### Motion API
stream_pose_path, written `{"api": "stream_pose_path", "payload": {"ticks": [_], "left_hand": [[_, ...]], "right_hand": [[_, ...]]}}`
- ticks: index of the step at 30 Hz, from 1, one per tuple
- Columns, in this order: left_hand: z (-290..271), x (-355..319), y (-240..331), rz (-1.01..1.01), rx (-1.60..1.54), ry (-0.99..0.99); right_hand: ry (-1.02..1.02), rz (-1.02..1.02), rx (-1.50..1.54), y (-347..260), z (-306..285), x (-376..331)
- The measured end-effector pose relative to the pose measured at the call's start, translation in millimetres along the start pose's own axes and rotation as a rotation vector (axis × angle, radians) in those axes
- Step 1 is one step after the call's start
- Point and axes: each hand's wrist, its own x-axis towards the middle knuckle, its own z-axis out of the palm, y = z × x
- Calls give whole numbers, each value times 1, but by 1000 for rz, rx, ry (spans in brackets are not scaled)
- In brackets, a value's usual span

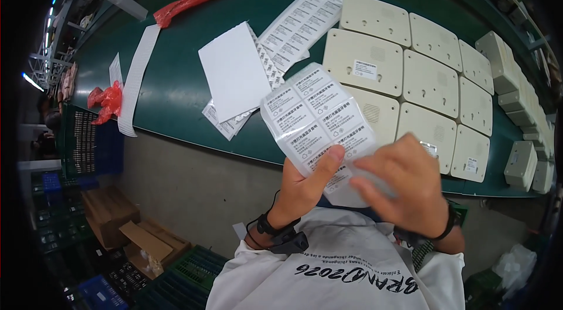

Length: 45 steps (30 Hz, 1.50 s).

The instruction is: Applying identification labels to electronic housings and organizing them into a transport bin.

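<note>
My right hand (404,184) is covering the label sheet (319,122)'s lower corner. My left hand (305,184) is pinching it, thumb on top; right fingers are picking at its edge.

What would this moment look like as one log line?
left hand: holds label sheet | right hand: picks at sheet's lower edge | behind: cream housings on green belt

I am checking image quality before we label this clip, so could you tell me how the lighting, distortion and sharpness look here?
Head view: strong fisheye bending, so the green table edge curves and the corners go black; lighting on the table is even, with mild glare on the label sheet; the right hand is slightly motion-blurred at the fingertips, the left hand sharper; the floor at lower left is dim.
</note>
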Motion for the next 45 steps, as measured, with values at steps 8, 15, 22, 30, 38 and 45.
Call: {"api": "stream_pose_path", "payload": {"ticks": [8,15,22,30,38,45], "left_hand": [[25,-1,-13,62,71,-41],[47,6,-24,86,162,-18],[44,17,-27,90,59,89],[43,31,-38,112,171,153],[49,31,-35,123,183,204],[46,31,-38,145,181,195]], "right_hand": [[182,-60,-183,13,9,-32],[115,-137,-202,12,-17,-52],[520,277,430,85,-124,-70],[510,877,306,190,-149,-98],[472,801,197,202,-141,-95],[462,789,153,202,-140,-95]]}}
